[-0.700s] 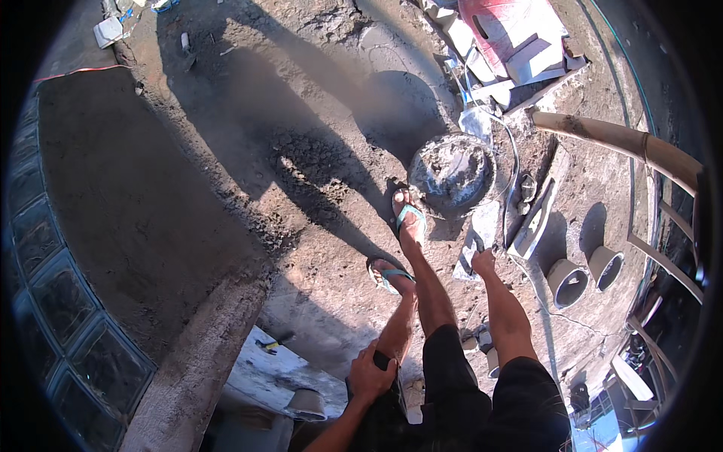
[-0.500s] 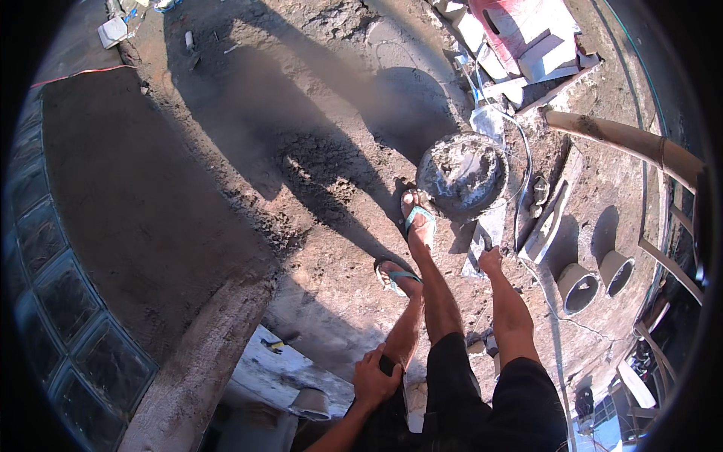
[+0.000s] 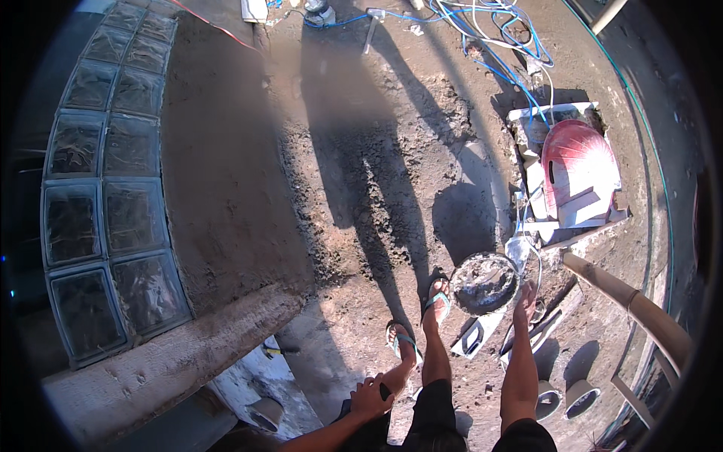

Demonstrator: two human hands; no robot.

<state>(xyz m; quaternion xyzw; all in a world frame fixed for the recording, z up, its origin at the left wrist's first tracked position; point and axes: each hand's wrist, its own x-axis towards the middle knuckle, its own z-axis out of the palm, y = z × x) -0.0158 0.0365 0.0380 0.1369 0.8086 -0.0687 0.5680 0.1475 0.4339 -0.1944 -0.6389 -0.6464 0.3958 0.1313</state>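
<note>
While the left hand (image 3: 370, 398) is rested on the left knee (image 3: 392, 377), the right hand (image 3: 526, 300) is held close beside a round bucket (image 3: 484, 309) of grey mortar (image 3: 486, 279).

With the bucket taken as the clock's centre, the right hand is placed near four o'clock, its fingers pointed toward twelve; whether anything is gripped, or the rim touched, cannot be told. Near half past seven, the left hand's fingers are laid over the knee, and how far they are curled cannot be told. A rectangular plastering trowel (image 3: 488, 324) is left on the ground at six. Two short pipe sections (image 3: 575, 389) are set at five, a bamboo pole (image 3: 631, 302) is stretched out at three, and a red slotted plastic piece (image 3: 576, 151) is propped at one. The right foot (image 3: 438, 298), flip-flop worn, is planted near eight.
</note>
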